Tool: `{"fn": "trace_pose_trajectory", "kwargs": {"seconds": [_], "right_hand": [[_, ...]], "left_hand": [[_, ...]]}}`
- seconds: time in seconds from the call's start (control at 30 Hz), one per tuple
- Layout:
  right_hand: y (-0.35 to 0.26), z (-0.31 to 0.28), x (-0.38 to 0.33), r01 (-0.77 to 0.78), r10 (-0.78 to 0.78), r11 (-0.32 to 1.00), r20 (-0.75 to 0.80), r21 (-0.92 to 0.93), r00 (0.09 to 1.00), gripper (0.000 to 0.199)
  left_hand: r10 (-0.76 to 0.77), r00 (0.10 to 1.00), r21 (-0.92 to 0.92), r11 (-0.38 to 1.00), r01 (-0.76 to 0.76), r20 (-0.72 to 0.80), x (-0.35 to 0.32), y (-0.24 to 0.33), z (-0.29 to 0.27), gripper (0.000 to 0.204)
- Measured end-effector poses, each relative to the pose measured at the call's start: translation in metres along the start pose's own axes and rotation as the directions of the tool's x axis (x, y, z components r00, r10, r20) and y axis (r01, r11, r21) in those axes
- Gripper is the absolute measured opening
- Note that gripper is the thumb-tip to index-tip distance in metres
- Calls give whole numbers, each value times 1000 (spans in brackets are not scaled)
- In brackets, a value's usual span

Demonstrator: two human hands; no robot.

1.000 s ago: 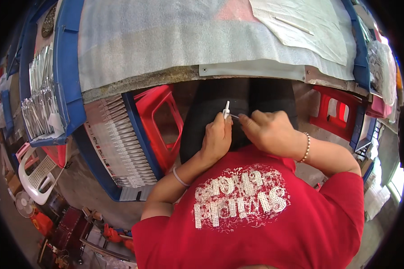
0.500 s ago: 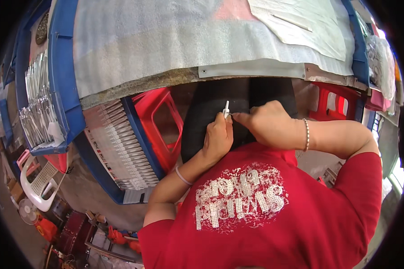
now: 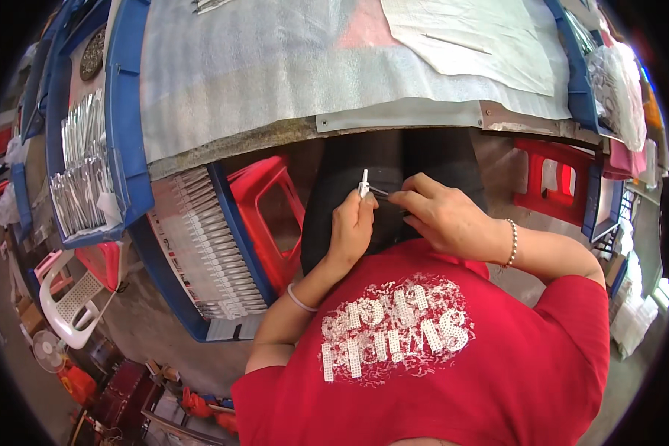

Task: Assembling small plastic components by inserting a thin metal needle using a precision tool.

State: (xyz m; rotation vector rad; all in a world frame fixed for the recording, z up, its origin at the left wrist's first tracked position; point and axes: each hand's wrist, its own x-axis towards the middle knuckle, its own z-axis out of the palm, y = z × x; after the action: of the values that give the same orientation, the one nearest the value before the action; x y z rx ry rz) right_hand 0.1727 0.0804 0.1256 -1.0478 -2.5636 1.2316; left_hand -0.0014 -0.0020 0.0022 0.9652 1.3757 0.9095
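Foam-covered bench (image 3: 290,82), blue crates (image 3: 126,149) alongside

Right hand (image 3: 442,219) has shifted left over the lap – wrist with the bead bracelet (image 3: 511,244) pulled in, forearm now running out to the right instead of angling down. Its fingertips now sit right at the small white part (image 3: 363,183), touching a thin dark piece sticking out of it. Left hand (image 3: 351,227) a bit lower, same pinch. Camera view has tilted slightly – left blue tray (image 3: 123,111) and white plastic chair (image 3: 67,297) sit further in.
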Motion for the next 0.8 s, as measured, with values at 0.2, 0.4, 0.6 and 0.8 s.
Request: {"fn": "trace_pose_trajectory", "kwargs": {"seconds": [0.2,0.4,0.6,0.8], "right_hand": [[11,10,-7,70,-70,996,2,-49,998,36],[20,16,0,-50,72,962,-71,268,995,32],[13,11,14,44,-18,950,86,-308,996,25],[45,22,23,-437,438,685,150,582,886,20]], "left_hand": [[-180,982,-184,965,186,50,-2,8,1,24],[-176,984,-149,972,180,37,-2,6,2,25],[-3,1000,55,998,3,-15,-1,-2,4,19],[172,983,296,944,-148,-58,5,5,4,15]]}}
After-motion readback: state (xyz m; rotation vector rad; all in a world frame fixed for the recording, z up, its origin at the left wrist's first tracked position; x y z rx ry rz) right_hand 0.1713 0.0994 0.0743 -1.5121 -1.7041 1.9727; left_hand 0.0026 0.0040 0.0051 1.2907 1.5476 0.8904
